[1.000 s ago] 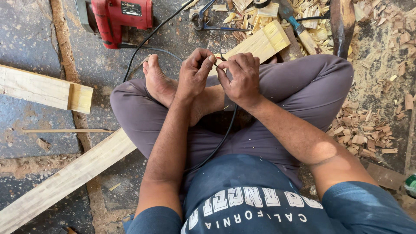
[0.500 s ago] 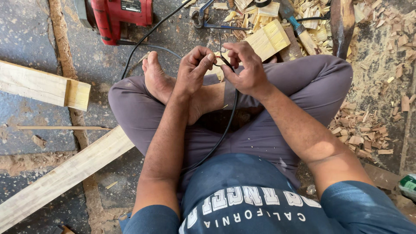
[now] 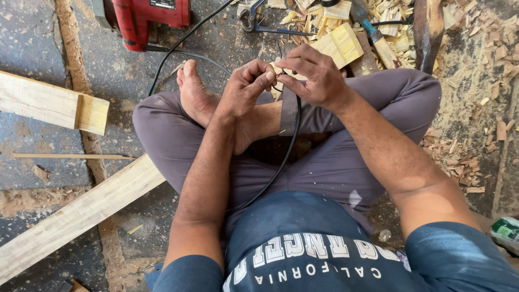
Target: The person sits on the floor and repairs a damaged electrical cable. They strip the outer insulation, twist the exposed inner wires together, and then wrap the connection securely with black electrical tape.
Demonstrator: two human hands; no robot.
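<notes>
I sit cross-legged on a stone floor. My left hand (image 3: 250, 85) and my right hand (image 3: 313, 73) meet above my crossed legs, both pinching the end of a thin black cable (image 3: 285, 150). The cable loops down from my fingers across my lap toward my shirt. The fingertips of both hands press together at the cable's tip, which is mostly hidden by my fingers. My bare foot (image 3: 193, 96) lies just left of the left hand.
A red power tool (image 3: 146, 17) stands at the top left with a black cord (image 3: 184, 40) running from it. Wooden planks (image 3: 51, 103) (image 3: 75, 213) lie on the left. A wood block (image 3: 340, 46), pliers (image 3: 259, 21), a screwdriver (image 3: 373, 32) and wood chips (image 3: 476, 103) lie ahead and right. A green can (image 3: 507, 232) sits at the right edge.
Both hands have stayed together on the cable end, with small shifts of the fingers. My right hand's fingers have moved slightly over the tip.
</notes>
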